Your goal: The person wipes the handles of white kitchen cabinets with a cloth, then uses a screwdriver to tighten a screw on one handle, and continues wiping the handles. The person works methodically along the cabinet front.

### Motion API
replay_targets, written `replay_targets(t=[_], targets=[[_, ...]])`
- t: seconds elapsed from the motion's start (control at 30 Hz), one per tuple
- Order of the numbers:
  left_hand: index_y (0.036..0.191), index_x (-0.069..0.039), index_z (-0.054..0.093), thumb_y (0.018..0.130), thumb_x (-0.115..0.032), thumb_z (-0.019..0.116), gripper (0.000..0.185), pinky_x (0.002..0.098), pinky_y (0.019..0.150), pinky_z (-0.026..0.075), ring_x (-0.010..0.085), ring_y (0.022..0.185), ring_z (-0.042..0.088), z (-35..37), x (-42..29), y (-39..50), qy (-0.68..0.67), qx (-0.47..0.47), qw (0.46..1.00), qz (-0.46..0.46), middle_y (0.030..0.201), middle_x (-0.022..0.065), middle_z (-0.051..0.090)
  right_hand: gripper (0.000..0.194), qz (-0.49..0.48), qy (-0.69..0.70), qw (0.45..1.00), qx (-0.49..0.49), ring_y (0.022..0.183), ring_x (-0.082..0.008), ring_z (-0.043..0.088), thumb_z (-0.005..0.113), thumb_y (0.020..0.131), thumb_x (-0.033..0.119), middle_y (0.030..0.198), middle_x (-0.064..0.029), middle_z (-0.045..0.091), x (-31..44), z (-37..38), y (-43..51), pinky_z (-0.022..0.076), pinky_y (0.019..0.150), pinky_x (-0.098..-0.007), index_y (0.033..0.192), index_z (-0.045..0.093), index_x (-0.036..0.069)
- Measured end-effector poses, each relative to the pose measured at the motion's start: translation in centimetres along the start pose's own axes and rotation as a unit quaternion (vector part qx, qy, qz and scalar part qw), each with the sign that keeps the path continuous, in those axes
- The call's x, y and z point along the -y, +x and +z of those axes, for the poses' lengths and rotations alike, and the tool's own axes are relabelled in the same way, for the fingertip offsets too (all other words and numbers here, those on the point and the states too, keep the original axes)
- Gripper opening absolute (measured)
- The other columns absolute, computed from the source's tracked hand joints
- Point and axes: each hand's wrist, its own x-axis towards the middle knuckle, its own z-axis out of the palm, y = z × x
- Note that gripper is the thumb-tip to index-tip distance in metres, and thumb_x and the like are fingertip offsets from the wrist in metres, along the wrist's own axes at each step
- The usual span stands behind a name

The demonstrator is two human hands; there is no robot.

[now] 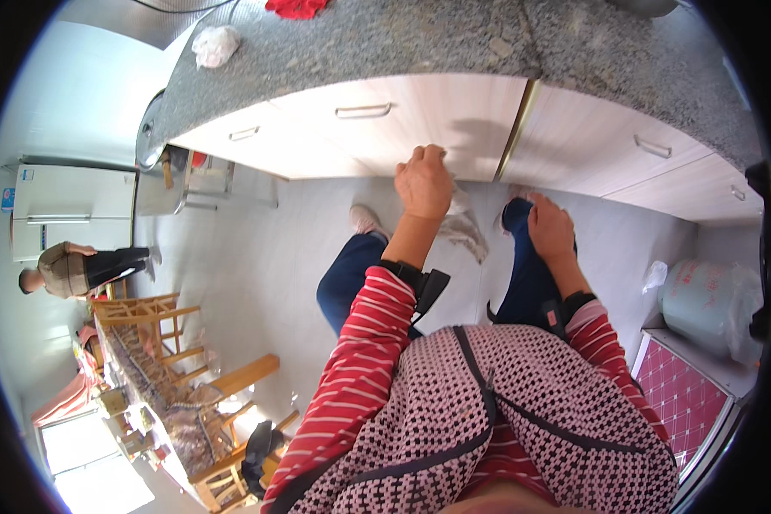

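My left hand [424, 183] is in front of the pale wood-grain cabinet doors, with its fingers closed. A crumpled greyish-white bag or cloth [464, 230] hangs from behind it, apparently gripped; the exact kind cannot be told. Over the knee of my dark blue trousers lies my right hand [549, 225], fingers bent; its palm is hidden, so whether it holds anything cannot be told. Black straps circle both wrists. My shoes stand on the grey floor near the cabinet base.
Above the doors runs a granite countertop [372, 45] with a knotted plastic bag [216, 47] and a red cloth [295, 6]. A gas cylinder [697, 302] stands at right. At left are a person [64, 270], a fridge [70, 212], a metal-legged table and wooden chairs [135, 311].
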Motion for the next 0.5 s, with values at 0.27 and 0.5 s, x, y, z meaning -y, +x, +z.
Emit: replay_targets(t=[0.27,0.5], targets=[[0.095,-0.008,0.064,0.09,-0.018,0.067,0.011,0.047,0.069,0.052,0.038,0.082,0.068,-3.3,-0.1,-4.1,-0.222,0.065,0.969,-0.091,0.088,0.0141,0.071,0.025,-0.016,0.019,0.999,-0.026,0.089,-0.035,0.07,0.06,0.093,0.018,0.1,-0.0149,0.073,-0.6,0.6,0.1,0.0546,0.079,-0.0464,0.116,0.066,0.011],[0.091,-0.003,0.064,0.088,-0.02,0.072,0.019,0.0431,0.066,0.053,0.0339,0.072,0.068,-5.9,-1.7,-10.2,-0.281,0.098,0.945,-0.138,0.079,0.017,0.069,0.043,-0.04,0.459,0.883,0.09,0.088,-0.0242,0.072,0.072,0.091,0.024,0.097,-0.0136,0.074,9.1,-0.8,-4.3,0.0555,0.081,-0.037,0.13,0.062,0.007]])
